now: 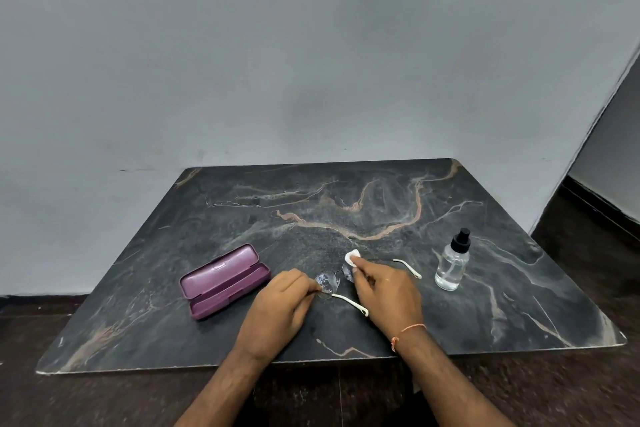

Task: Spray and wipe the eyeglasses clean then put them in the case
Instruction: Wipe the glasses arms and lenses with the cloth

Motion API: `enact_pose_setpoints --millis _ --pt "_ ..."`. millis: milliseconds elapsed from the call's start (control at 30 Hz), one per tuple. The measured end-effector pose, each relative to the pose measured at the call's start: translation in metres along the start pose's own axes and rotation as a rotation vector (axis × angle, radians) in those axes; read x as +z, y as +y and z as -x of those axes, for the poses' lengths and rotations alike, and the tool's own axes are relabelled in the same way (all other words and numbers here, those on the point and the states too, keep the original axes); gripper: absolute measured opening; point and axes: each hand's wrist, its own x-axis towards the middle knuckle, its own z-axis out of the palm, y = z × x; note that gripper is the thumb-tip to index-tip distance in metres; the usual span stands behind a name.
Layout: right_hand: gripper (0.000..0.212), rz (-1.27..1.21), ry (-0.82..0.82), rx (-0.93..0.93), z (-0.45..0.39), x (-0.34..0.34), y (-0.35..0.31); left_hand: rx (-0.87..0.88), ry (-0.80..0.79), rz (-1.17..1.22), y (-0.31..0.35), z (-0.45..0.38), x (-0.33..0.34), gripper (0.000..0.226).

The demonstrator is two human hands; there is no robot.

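Note:
The eyeglasses [328, 281] have thin wire rims, wet-looking lenses and white temple tips, and they sit low over the dark marble table [346, 211]. My left hand [277, 308] pinches the frame at the left lens hinge. My right hand [384, 291] presses a small white pad [352, 257] against the right lens, which is mostly hidden behind the fingers. The purple glasses case [225, 281] lies open to the left of my hands. A clear spray bottle [453, 262] with a black nozzle stands upright to the right.
The table's front edge runs just below my wrists. A grey wall rises behind the table. Dark floor lies around it, with a doorway at the far right. An orange thread is tied around my right wrist.

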Motion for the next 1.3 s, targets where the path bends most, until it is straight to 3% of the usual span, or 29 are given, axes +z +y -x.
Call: enact_pose_setpoints --millis 133,367,533,767,967,1167,1300 --pt "0.025 -0.029 -0.089 -0.031 0.0054 -0.0023 -0.0001 -0.005 0.010 -0.005 0.0014 -0.0010 -0.0003 0.018" --pt "0.027 0.082 0.021 0.033 0.0003 -0.0015 -0.0039 -0.006 0.014 -0.008 0.0014 -0.0014 0.0003 0.018" --pt "0.028 0.030 -0.073 -0.005 0.0062 -0.0040 -0.0037 -0.008 0.020 -0.007 0.0024 -0.0014 -0.0007 0.018" --pt "0.028 0.123 -0.020 0.035 0.0015 -0.0033 -0.0055 -0.005 0.013 0.001 0.0027 -0.0013 -0.0007 0.017" --pt "0.030 0.063 -0.102 0.069 0.0060 -0.0078 -0.0080 -0.011 0.018 0.005 0.0035 -0.0014 -0.0031 0.017" --pt "0.025 0.206 -0.022 0.012 0.0018 -0.0045 -0.0077 -0.007 0.023 -0.002 0.0051 -0.0024 -0.0040 0.008" --pt "0.025 0.148 -0.086 0.021 0.0045 -0.0085 -0.0088 -0.011 0.036 -0.004 0.0069 -0.0032 -0.0048 0.012"
